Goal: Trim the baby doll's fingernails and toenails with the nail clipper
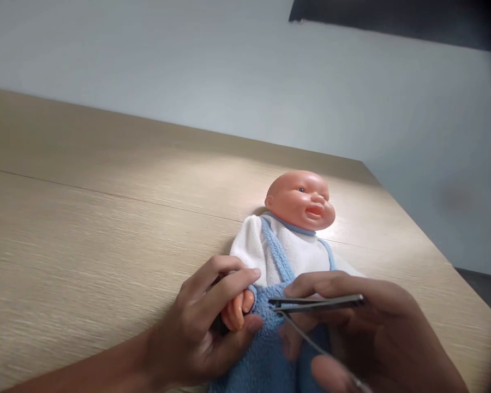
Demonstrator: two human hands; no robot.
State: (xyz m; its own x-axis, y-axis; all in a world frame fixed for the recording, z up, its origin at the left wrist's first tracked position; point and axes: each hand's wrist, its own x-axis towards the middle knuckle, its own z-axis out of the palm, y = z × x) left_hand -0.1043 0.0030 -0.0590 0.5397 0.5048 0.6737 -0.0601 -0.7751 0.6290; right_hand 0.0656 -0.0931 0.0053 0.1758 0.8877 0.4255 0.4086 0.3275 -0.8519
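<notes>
A baby doll (300,199) in a white top and blue fuzzy overalls (257,355) lies face up on the wooden table. Its orange-pink hand (238,310) is held between the fingers and thumb of my left hand (204,322). Just right of that doll hand, my right hand (380,327) grips a metal nail clipper (317,303) over the overalls. The clipper's jaws point left towards the doll's hand, with a gap between them. A thin lever slants down from the jaws to my right thumb.
The light wooden table (85,234) has a thin seam across it. Its far edge meets a pale wall (167,65), and its right edge slopes down to the right. A dark panel (393,22) shows at the upper right.
</notes>
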